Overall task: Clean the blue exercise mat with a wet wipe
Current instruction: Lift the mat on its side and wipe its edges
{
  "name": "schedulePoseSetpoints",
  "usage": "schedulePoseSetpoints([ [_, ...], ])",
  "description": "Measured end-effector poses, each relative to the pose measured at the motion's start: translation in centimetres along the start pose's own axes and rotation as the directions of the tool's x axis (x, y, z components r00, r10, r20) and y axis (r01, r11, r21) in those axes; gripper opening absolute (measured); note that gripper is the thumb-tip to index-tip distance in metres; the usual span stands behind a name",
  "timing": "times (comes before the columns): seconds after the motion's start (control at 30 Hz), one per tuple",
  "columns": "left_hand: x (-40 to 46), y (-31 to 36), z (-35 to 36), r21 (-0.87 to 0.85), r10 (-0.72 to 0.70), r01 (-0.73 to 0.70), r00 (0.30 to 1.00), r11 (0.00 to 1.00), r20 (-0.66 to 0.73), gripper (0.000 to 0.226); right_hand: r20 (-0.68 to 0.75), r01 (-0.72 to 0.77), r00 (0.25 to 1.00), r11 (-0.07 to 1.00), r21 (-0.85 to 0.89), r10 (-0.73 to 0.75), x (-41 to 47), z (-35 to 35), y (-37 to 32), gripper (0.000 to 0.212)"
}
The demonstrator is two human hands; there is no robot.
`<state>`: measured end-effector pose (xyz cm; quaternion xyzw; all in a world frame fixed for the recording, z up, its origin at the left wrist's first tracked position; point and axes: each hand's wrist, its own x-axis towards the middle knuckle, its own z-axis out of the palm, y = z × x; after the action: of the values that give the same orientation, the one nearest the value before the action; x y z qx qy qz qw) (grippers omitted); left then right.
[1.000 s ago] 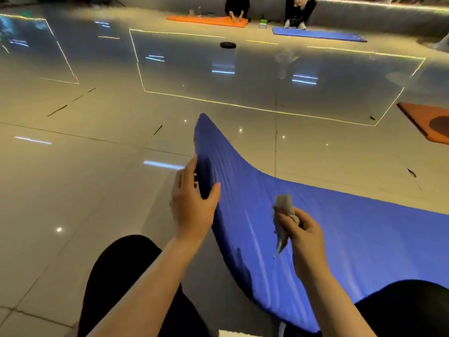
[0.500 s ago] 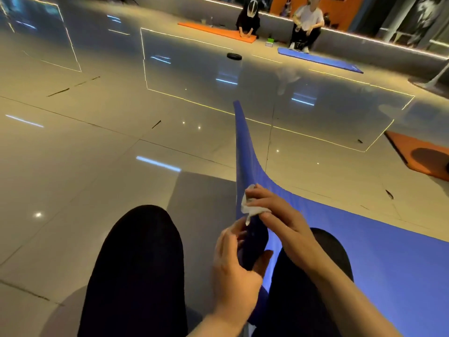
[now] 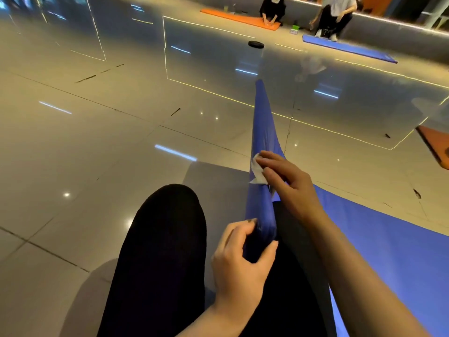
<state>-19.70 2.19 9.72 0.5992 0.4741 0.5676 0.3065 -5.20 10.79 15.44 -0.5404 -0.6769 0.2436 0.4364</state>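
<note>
The blue exercise mat [image 3: 264, 127] has its left edge lifted upright, seen edge-on, while the rest lies flat on the floor to the right. My left hand [image 3: 240, 266] grips the raised edge near its lower end, fingers and thumb curled round it. A little farther up the same edge, my right hand [image 3: 289, 183] presses a crumpled white wet wipe [image 3: 257, 170] against the mat, fingers wrapped over it. Most of the wipe is hidden under my fingers.
My legs in black trousers [image 3: 160, 251] lie on both sides of the raised edge. Two people sit at the far wall by an orange mat [image 3: 233, 17] and another blue mat [image 3: 349, 51]. A black disc [image 3: 255, 44] lies on the glossy floor; an orange mat [image 3: 435, 142] is at right.
The mat edge has been raised from a slanted curl to nearly upright. My right hand brought the wipe onto the edge and slid it up; my left hand shifted its grip lower.
</note>
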Motion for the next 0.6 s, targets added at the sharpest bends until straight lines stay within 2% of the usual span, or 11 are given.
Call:
schedulePoseSetpoints([
  [0.1,-0.1,0.3,-0.7,0.059,-0.011,0.007,0.998,0.998,0.067,0.037,0.133,-0.058,0.989,0.998,-0.005,0.058,0.9,-0.8,0.3,0.031],
  [0.17,0.4,0.1,-1.1,0.071,-0.016,0.009,0.994,0.997,0.108,0.038,0.193,-0.031,0.981,0.999,0.032,0.025,-1.0,-0.8,-0.4,0.029],
  [0.3,0.4,0.2,-0.5,0.035,-0.09,0.086,0.987,0.996,0.131,0.037,0.172,0.038,0.983,0.993,0.115,-0.058,-6.1,-0.7,-1.5,0.025],
  [0.4,-0.4,0.8,0.1,-0.004,-0.15,0.151,0.981,0.989,0.122,0.043,0.168,0.035,0.984,0.989,0.142,-0.059,-7.3,-1.1,-1.7,0.032],
  [0.6,0.3,0.5,-0.2,0.079,-0.046,0.038,0.994,0.996,0.097,0.026,0.212,0.107,0.972,0.994,0.008,-0.107,-5.1,-1.4,-1.0,0.029],
])
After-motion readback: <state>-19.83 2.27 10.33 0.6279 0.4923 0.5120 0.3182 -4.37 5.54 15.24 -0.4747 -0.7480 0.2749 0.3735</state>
